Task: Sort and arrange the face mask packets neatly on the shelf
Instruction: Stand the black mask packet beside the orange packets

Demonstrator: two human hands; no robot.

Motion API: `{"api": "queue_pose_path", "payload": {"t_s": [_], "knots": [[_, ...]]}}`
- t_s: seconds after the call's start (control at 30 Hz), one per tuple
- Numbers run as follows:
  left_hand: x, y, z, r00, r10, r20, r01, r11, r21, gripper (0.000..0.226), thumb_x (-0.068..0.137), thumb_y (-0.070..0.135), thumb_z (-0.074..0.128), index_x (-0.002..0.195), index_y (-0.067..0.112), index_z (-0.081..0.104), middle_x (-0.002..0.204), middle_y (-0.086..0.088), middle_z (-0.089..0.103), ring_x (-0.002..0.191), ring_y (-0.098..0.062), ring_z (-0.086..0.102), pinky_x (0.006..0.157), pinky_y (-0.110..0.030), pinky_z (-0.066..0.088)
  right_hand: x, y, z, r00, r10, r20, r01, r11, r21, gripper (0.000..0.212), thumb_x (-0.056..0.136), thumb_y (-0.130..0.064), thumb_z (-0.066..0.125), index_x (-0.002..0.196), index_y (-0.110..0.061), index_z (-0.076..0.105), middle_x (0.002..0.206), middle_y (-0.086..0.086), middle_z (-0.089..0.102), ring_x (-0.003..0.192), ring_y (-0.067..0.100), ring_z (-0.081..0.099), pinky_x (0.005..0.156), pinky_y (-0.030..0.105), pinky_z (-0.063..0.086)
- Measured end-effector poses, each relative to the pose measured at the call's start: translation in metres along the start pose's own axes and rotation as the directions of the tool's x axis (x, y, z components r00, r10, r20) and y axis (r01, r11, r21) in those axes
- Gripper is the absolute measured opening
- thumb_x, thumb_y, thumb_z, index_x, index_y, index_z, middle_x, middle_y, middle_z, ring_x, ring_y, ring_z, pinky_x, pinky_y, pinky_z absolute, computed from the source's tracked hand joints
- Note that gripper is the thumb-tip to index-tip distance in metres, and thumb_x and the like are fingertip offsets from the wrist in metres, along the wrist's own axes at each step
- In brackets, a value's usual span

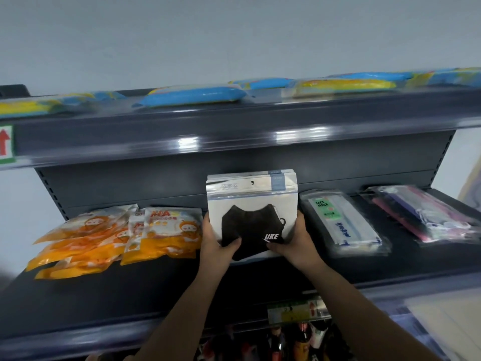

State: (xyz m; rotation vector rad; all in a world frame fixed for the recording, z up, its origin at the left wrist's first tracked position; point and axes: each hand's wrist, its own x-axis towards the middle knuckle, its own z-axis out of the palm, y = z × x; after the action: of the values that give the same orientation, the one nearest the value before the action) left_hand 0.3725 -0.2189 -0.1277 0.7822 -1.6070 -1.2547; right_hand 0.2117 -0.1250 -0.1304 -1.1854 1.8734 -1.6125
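A stack of white packets with a black mask pictured on the front (pixel 251 204) stands upright in the middle of the dark shelf (pixel 156 287). My left hand (pixel 217 243) grips its lower left edge, thumb on the front. My right hand (pixel 294 243) grips the lower right corner the same way. Orange mask packets (pixel 104 238) lie fanned out on the left. A clear packet with a green "FACE MASK" label (pixel 341 222) lies to the right. Further right lies a pile of clear packets holding pink and purple masks (pixel 426 214).
The upper shelf (pixel 234 126) carries blue and yellow packs (pixel 192 96) along its top. Bottles (pixel 286 342) stand on the level below. A price tag strip (pixel 296 310) sits on the shelf's front edge. Pale boxes (pixel 447 319) show at the lower right.
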Motion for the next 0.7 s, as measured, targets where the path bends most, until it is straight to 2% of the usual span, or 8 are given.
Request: {"api": "queue_pose_path", "payload": {"t_s": [0.1, 0.23, 0.3, 0.37, 0.43, 0.5, 0.6, 0.7], "knots": [[-0.007, -0.011, 0.001, 1.000, 0.003, 0.017, -0.003, 0.999, 0.051, 0.086, 0.068, -0.015, 0.071, 0.135, 0.020, 0.031, 0.130, 0.001, 0.046, 0.124, -0.013, 0.043, 0.104, -0.027, 0.036, -0.004, 0.006, 0.000, 0.998, 0.057, 0.039, -0.056, 0.997, -0.044, 0.091, 0.061, 0.001, 0.082, 0.126, -0.032, 0.027, 0.104, -0.021, 0.054, 0.105, 0.011, 0.055, 0.094, 0.030, 0.045], [0.003, -0.010, -0.002, 1.000, -0.015, 0.004, 0.015, 0.996, 0.091, 0.079, 0.067, -0.013, 0.073, 0.131, 0.018, 0.038, 0.118, 0.008, 0.051, 0.108, -0.001, 0.050, 0.087, -0.005, 0.040, 0.005, 0.002, -0.002, 0.996, 0.088, 0.004, -0.088, 0.996, -0.019, 0.082, 0.060, 0.005, 0.081, 0.119, -0.027, 0.034, 0.099, -0.016, 0.058, 0.094, 0.005, 0.057, 0.083, 0.020, 0.044], [0.014, -0.005, -0.001, 0.997, -0.072, 0.015, 0.069, 0.988, 0.142, 0.070, 0.068, -0.009, 0.075, 0.127, 0.011, 0.044, 0.116, 0.002, 0.055, 0.104, -0.007, 0.053, 0.080, -0.011, 0.041, 0.015, 0.000, -0.001, 0.992, 0.129, -0.011, -0.129, 0.992, -0.003, 0.074, 0.059, 0.009, 0.081, 0.117, -0.013, 0.041, 0.098, -0.007, 0.059, 0.099, 0.015, 0.058, 0.080, 0.017, 0.046], [0.024, -0.005, 0.001, 0.983, -0.182, 0.014, 0.174, 0.959, 0.222, 0.062, 0.070, -0.002, 0.076, 0.125, 0.004, 0.047, 0.116, -0.006, 0.058, 0.107, -0.016, 0.054, 0.082, -0.016, 0.038, 0.023, -0.001, 0.002, 0.977, 0.211, -0.007, -0.211, 0.976, -0.050, 0.069, 0.060, 0.004, 0.082, 0.116, -0.004, 0.044, 0.106, 0.005, 0.060, 0.111, 0.025, 0.056, 0.086, 0.023, 0.046], [0.031, -0.011, 0.003, 0.955, -0.294, 0.028, 0.272, 0.913, 0.303, 0.062, 0.072, 0.009, 0.077, 0.126, 0.002, 0.048, 0.120, -0.009, 0.059, 0.113, -0.022, 0.055, 0.085, -0.020, 0.039, 0.026, -0.003, 0.004, 0.952, 0.307, -0.001, -0.301, 0.933, -0.198, 0.074, 0.065, -0.007, 0.082, 0.126, -0.001, 0.041, 0.122, 0.011, 0.055, 0.120, 0.028, 0.051, 0.094, 0.029, 0.041], [0.030, -0.017, 0.003, 0.935, -0.352, 0.049, 0.304, 0.864, 0.401, 0.066, 0.072, 0.021, 0.078, 0.129, 0.004, 0.047, 0.124, -0.011, 0.060, 0.118, -0.026, 0.055, 0.091, -0.025, 0.042, 0.026, -0.003, 0.006, 0.934, 0.357, 0.000, -0.337, 0.883, -0.328, 0.078, 0.070, -0.018, 0.078, 0.133, 0.000, 0.035, 0.133, 0.015, 0.050, 0.124, 0.031, 0.048, 0.098, 0.032, 0.040], [0.021, -0.017, 0.002, 0.963, -0.267, 0.035, 0.196, 0.784, 0.589, 0.075, 0.076, 0.032, 0.072, 0.138, 0.009, 0.036, 0.139, -0.012, 0.046, 0.131, -0.030, 0.041, 0.106, -0.038, 0.038, 0.016, -0.011, 0.015, 0.953, 0.301, 0.028, -0.226, 0.772, -0.593, 0.082, 0.078, -0.033, 0.066, 0.143, -0.007, 0.023, 0.149, 0.017, 0.031, 0.136, 0.037, 0.030, 0.110, 0.042, 0.032], [0.010, -0.009, 0.000, 0.995, -0.087, 0.039, 0.031, 0.674, 0.738, 0.079, 0.083, 0.034, 0.063, 0.146, 0.016, 0.020, 0.154, -0.007, 0.021, 0.141, -0.031, 0.020, 0.112, -0.040, 0.028, 0.004, -0.020, 0.026, 0.989, 0.097, 0.111, 0.018, 0.664, -0.747, 0.080, 0.086, -0.043, 0.055, 0.149, -0.020, 0.011, 0.159, 0.007, 0.008, 0.146, 0.032, 0.007, 0.115, 0.045, 0.020]]}}
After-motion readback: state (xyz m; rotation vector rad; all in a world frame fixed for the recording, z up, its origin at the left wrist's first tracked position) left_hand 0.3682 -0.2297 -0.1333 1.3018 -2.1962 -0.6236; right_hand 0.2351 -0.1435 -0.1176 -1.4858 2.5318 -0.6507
